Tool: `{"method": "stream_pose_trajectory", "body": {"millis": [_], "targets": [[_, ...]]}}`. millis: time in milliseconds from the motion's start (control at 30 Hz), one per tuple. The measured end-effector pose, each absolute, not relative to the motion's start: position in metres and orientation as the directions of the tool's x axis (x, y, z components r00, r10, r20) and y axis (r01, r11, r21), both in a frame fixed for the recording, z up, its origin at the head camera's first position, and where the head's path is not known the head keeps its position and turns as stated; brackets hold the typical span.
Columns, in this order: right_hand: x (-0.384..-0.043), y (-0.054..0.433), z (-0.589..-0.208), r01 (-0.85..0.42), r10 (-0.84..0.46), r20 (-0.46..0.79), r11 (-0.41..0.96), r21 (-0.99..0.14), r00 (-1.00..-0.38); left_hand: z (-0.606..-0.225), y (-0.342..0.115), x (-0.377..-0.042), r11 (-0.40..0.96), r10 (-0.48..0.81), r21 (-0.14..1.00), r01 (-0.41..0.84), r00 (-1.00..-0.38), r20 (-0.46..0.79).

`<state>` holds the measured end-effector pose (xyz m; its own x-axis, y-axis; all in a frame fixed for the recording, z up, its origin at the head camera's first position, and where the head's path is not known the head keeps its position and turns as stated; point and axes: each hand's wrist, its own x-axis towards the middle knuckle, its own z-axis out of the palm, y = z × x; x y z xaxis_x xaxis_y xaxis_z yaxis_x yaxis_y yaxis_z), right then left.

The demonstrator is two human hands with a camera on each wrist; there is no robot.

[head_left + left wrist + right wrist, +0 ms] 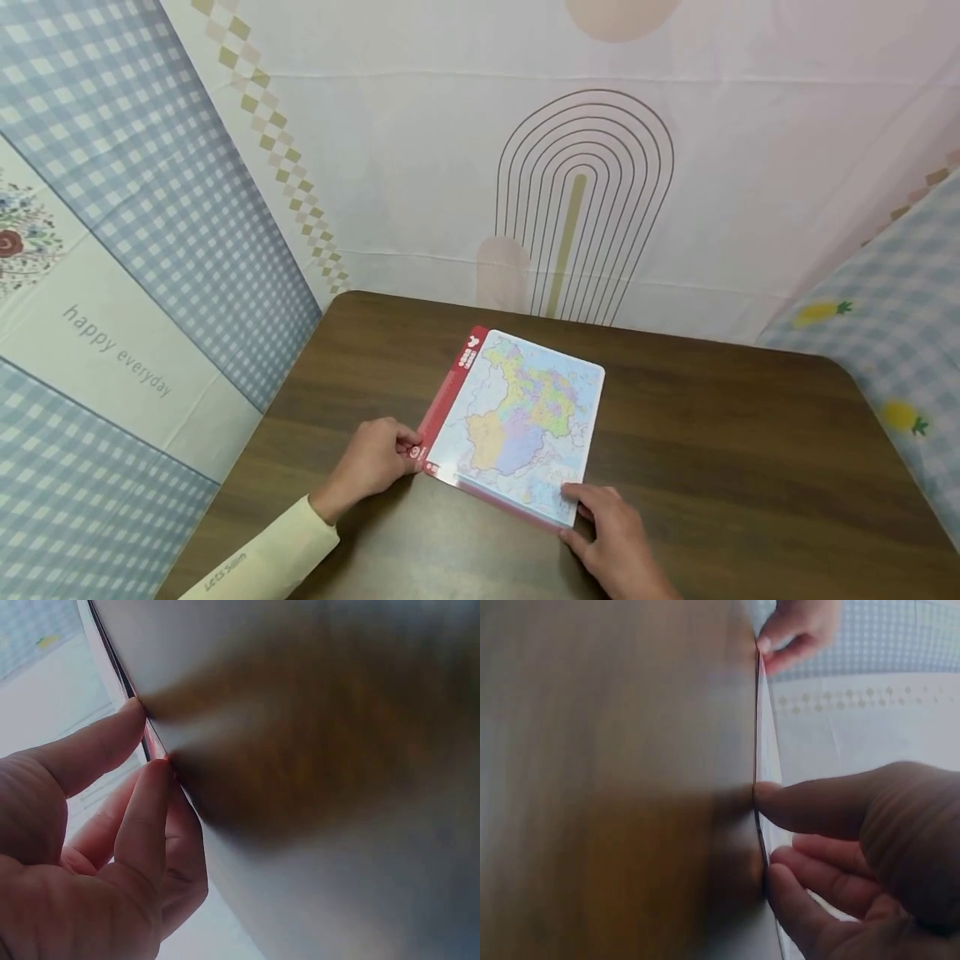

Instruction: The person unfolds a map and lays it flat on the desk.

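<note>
A flat map board (517, 417) with a coloured map and a red strip along its left side lies at an angle on the wooden table. My left hand (378, 454) holds its near left corner, with curled fingers on the red strip. At the near right corner, my right hand (618, 533) grips the board, thumb at the near edge and a finger over the map. The left wrist view shows the left fingertips (135, 709) against the thin edge. In the right wrist view, the right thumb (802, 802) and fingers meet that edge low over the table.
The brown table (750, 467) extends to the right and left of the board. Behind it hangs a pale cloth (405, 167) with an arch pattern. Checked blue cloths hang at the left (150, 167) and right (892, 333) sides.
</note>
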<state>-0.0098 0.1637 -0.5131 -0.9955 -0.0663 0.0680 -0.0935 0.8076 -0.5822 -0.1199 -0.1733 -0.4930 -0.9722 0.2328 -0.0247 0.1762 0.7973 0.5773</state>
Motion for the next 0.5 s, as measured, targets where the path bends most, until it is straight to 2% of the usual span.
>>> {"method": "stream_pose_trajectory", "body": {"millis": [300, 500], "targets": [[-0.016, 0.187, -0.512, -0.087, -0.115, -0.001, 0.759, -0.645, -0.993, -0.499, -0.167, -0.103, 0.758, 0.208, 0.634, 0.153, -0.978, -0.012], [-0.021, 0.2, -0.516, -0.199, -0.206, 0.068, 0.73, -0.653, -0.976, -0.499, -0.162, -0.1, 0.738, 0.178, 0.665, 0.113, -0.984, -0.03]]}}
